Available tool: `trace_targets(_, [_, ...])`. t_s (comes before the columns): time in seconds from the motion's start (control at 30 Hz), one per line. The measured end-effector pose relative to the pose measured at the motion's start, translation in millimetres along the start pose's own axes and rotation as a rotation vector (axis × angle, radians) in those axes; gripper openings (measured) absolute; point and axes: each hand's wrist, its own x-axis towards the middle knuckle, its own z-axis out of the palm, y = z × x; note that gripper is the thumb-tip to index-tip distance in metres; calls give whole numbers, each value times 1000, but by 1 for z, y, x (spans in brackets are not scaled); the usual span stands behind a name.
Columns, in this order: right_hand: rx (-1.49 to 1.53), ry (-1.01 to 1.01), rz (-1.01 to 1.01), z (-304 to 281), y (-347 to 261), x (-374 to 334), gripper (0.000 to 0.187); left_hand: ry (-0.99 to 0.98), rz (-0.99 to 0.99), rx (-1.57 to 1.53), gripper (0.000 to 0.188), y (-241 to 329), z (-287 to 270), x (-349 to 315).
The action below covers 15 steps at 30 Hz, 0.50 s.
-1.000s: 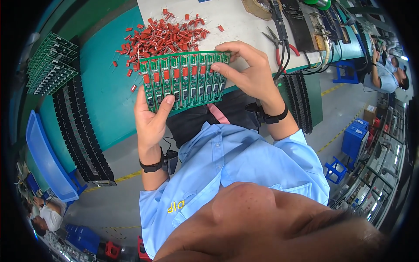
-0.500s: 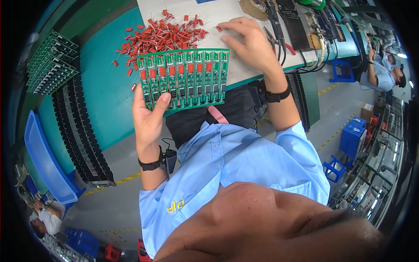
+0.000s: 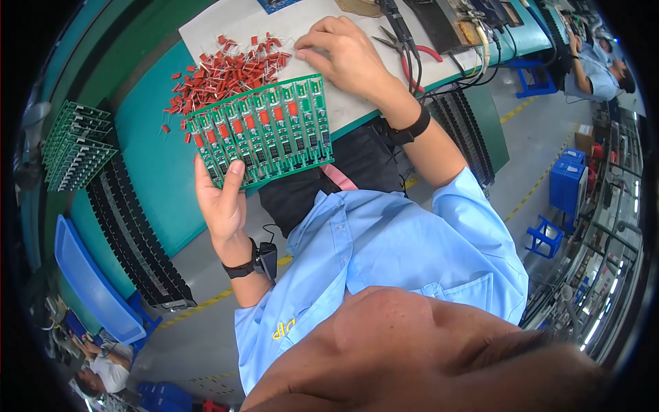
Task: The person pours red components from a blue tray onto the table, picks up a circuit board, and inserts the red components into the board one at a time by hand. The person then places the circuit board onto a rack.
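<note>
My left hand clamps the green circuit panel above the near edge of the desk; beside the red components, I cannot tell whether my right hand pinches anything.

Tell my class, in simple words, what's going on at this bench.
A person in a light-blue shirt holds a green circuit-board panel by its lower left corner in the left hand. Red components sit in a row across most of its strips; those at the right end have none. The right hand is beside a pile of loose red components; whether its fingertips hold one is too small to tell. Pliers lie to its right.
</note>
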Motion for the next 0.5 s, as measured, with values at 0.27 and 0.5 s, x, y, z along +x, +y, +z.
trace_targets(0.27, [109,44,22,-4,12,-6,14,-8,21,54,50,-1,1,1])
trace_targets(0.5, [-20,33,-28,-2,-4,-1,13,24,22,68,50,0,5,-1])
